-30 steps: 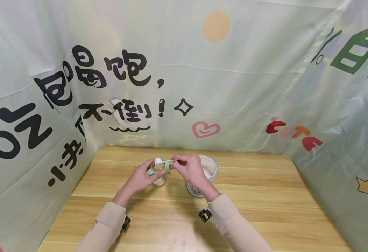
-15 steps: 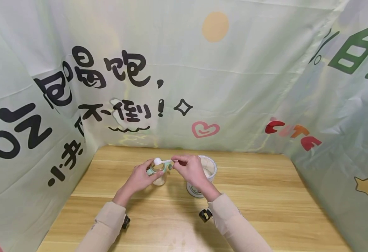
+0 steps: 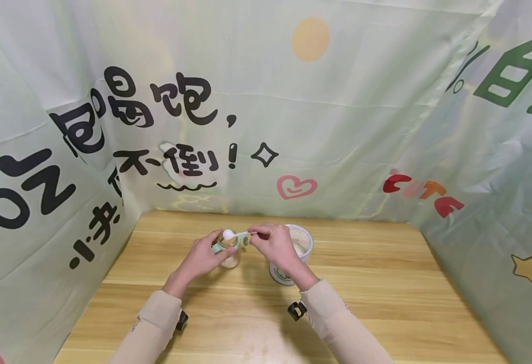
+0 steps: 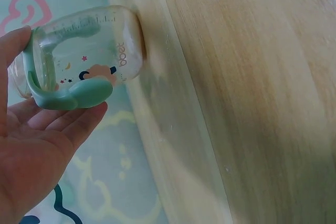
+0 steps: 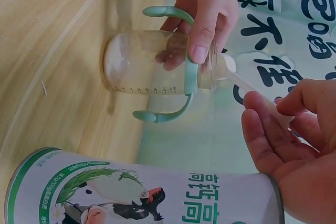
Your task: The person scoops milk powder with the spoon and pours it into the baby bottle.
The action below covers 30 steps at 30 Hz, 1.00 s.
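My left hand (image 3: 205, 257) grips a clear baby bottle (image 4: 92, 51) at its neck, thumb on one side and fingers on the other. A pale green ring with two curved handles (image 5: 157, 116) circles the neck. The bottle stands upright on the table, with whitish powder (image 5: 113, 62) at its bottom. Between thumb and fingers, my right hand (image 3: 275, 245) pinches the handle of a white scoop (image 5: 252, 88). The scoop's bowl, heaped white in the head view, is at the bottle's open mouth. In the right wrist view, the bottle's rim partly hides that bowl.
An open milk powder can (image 5: 126, 195) with a cow print stands right of the bottle, partly behind my right hand in the head view. Powder shows inside it. The wooden table (image 3: 366, 273) meets printed cloth walls (image 3: 357, 141) at the back and sides.
The scoop's bowl has dipped slightly at the bottle mouth, and more of its white top shows. Both hands stay almost where they were, with the same holds.
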Available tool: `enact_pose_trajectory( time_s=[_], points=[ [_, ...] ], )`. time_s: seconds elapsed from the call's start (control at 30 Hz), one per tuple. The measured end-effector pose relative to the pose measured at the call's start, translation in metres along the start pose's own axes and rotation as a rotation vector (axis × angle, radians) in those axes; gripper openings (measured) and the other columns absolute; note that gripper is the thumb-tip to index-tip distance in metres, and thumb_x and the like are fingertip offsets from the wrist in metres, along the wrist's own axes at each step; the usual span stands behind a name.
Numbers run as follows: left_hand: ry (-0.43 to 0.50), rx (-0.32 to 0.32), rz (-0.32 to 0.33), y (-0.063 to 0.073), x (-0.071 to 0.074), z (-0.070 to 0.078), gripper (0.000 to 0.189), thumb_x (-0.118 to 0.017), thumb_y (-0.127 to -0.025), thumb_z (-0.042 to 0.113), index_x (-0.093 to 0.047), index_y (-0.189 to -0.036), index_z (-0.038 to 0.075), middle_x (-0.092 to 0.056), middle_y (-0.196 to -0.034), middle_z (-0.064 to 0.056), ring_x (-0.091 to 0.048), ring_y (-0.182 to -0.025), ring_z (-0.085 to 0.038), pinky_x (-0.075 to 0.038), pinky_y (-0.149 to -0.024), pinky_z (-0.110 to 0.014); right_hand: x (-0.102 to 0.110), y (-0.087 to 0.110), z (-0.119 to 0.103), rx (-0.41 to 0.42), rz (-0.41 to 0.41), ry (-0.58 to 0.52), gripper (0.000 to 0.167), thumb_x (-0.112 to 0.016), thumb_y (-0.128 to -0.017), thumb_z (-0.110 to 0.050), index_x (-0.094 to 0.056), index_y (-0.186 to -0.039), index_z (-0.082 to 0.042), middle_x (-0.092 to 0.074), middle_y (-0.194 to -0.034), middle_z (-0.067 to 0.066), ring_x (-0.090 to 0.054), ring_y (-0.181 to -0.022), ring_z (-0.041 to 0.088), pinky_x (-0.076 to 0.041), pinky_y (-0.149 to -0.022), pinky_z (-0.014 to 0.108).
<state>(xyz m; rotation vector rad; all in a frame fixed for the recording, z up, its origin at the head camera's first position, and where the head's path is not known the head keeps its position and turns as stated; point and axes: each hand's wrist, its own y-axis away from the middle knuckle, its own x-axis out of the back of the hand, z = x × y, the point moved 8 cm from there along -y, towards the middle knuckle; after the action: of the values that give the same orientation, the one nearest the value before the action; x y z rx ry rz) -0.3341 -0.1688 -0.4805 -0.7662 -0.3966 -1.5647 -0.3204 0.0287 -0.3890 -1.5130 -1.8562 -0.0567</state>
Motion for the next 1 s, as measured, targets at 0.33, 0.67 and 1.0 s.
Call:
enact_pose_trajectory(
  time_s=[0.33,0.67,1.0],
  points=[
    [-0.013,-0.011,0.002,-0.0007,0.0014,0.0010,0.068,-0.077,-0.095,0.050,-0.059,-0.147,0.011,-0.074,-0.128,-0.014,-0.071,-0.112,-0.029,-0.060,-0.092,-0.050,-0.0033,-0.0030,0.0010,-0.018,-0.027,0.050,0.024,-0.064,-0.090,-0.001,-0.083,-0.104,-0.002,-0.082,-0.102,0.015,-0.076,-0.085,0.019,-0.062,-0.072,0.026],
    [-0.009,-0.020,0.005,-0.0008,0.0009,0.0016,0.066,-0.078,-0.094,0.048,-0.060,-0.145,0.011,-0.074,-0.127,-0.014,-0.071,-0.112,-0.030,-0.060,-0.093,-0.051,-0.0008,-0.0030,0.0026,-0.057,-0.010,0.036,0.029,-0.062,-0.090,-0.006,-0.083,-0.109,-0.003,-0.082,-0.098,0.010,-0.077,-0.084,0.015,-0.061,-0.069,0.022],
    [-0.005,-0.012,0.007,-0.0011,0.0011,0.0009,0.063,-0.079,-0.094,0.047,-0.061,-0.143,0.012,-0.075,-0.126,-0.014,-0.071,-0.110,-0.030,-0.059,-0.093,-0.052,0.0031,-0.0039,0.0053,-0.116,0.013,-0.077,0.025,-0.061,-0.097,-0.008,-0.081,-0.112,-0.002,-0.081,-0.086,0.012,-0.078,-0.074,0.017,-0.051,-0.054,0.018]
  ],
)
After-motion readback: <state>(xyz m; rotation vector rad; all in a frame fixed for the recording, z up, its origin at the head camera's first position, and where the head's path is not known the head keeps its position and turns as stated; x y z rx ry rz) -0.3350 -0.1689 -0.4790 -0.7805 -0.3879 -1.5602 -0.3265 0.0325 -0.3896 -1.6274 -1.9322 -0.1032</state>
